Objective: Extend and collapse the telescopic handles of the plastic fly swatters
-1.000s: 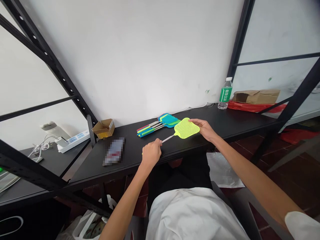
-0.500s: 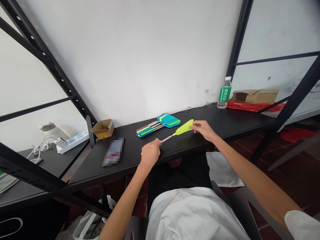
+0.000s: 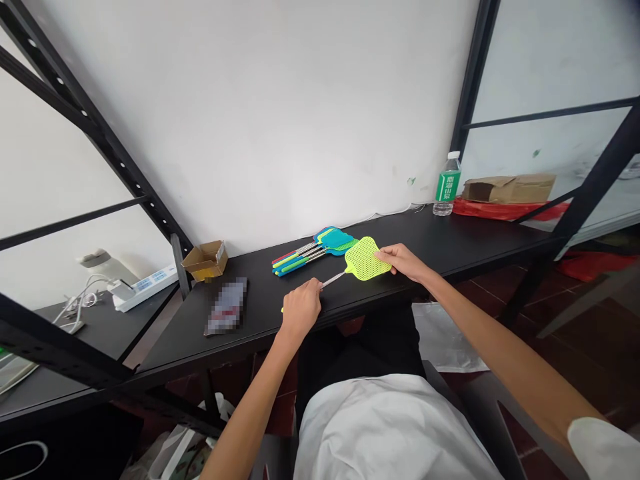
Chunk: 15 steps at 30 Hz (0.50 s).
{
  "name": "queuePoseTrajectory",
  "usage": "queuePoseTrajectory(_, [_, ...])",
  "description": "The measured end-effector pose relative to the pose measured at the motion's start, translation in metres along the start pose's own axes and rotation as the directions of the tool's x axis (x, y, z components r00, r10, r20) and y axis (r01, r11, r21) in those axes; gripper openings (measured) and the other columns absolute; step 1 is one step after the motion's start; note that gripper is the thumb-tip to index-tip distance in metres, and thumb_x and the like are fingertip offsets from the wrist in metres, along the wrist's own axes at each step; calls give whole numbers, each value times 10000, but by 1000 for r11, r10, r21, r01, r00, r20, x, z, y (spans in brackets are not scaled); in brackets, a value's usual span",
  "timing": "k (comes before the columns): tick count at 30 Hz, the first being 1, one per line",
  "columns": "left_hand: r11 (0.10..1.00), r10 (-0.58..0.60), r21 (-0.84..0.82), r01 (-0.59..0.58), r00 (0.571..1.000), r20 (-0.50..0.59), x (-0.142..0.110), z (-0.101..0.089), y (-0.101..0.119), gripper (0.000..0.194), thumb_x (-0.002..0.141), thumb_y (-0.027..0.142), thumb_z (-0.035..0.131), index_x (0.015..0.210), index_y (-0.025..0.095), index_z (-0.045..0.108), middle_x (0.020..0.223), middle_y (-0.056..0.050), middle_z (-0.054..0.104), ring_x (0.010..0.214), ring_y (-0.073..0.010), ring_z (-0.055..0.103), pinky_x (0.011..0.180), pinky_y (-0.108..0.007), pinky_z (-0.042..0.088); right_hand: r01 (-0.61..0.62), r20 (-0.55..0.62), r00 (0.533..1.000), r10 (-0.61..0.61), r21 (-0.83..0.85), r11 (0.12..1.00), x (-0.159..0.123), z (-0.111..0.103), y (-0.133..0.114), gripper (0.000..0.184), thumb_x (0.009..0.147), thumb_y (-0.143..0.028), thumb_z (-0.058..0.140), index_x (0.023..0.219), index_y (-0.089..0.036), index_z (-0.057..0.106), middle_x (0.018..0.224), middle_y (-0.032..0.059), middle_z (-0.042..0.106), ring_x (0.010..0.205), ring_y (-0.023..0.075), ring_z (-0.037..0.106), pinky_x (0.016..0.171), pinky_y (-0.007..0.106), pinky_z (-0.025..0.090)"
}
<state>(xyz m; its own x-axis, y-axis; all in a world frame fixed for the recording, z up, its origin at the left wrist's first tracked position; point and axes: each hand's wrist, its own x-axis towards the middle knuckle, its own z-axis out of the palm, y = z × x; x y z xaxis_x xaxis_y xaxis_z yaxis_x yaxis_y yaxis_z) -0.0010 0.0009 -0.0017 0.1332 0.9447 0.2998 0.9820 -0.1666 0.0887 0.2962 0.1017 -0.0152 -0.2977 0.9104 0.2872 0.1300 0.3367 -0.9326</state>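
1. Containers: a small open cardboard box (image 3: 205, 263) stands at the back left corner of the table (image 3: 450, 247); its contents cannot be made out. A bottle (image 3: 447, 188) with a green label stands upright near the back edge, toward the right end; its fill level is unclear. A longer cardboard box (image 3: 523, 189) rests on red plastic (image 3: 480, 209) just beside it.
2. Workpiece: the yellow-green fly swatter (image 3: 367, 259) is held over the table near the middle of the front edge.
3. Hands: the left hand (image 3: 303, 301) is closed around the handle; the right hand (image 3: 403, 261) pinches the edge of the swatter head between thumb and fingers.
4. Hidden: the left hand covers most of the grip. A pixelated object (image 3: 227, 307) near the left end is unreadable.
5. Surroundings: a pile of swatters (image 3: 300, 259) lies toward the back edge, heads overlapping, count unclear. A black upright (image 3: 180, 263) separates the power strip (image 3: 150, 288) from the table's left end.
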Motion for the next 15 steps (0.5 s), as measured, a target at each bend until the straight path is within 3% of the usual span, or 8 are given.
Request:
queuePoseTrajectory(3, [998,58,-33,-59,998,-33,-1,0,2,326,1063,403,298,1129,242,573,1017,-70,721,892,-243,689,659,-278,371,-17,-41,999,21,81,997,2,1,1,451,773,-606,751,746,-155,741,650,57,646,551,129,527,406,225,355])
queuePoseTrajectory(8, [991,106,-74,-113,990,-97,-2,0,2,262,1040,379,388,1207,254,548,1138,-51,708,968,-227,679,689,-275,411,1,-239,969,54,223,975,8,0,9,468,770,-614,751,745,-147,729,682,63,639,533,113,486,407,235,375])
queuePoseTrajectory(15, [978,72,-188,-93,991,-114,3,-4,-7,279,1026,350,421,1197,264,624,1180,-51,713,1033,-221,673,788,-273,467,10,-264,962,62,264,964,10,-3,12,451,803,-613,728,817,-162,724,679,46,629,520,105,505,435,231,411])
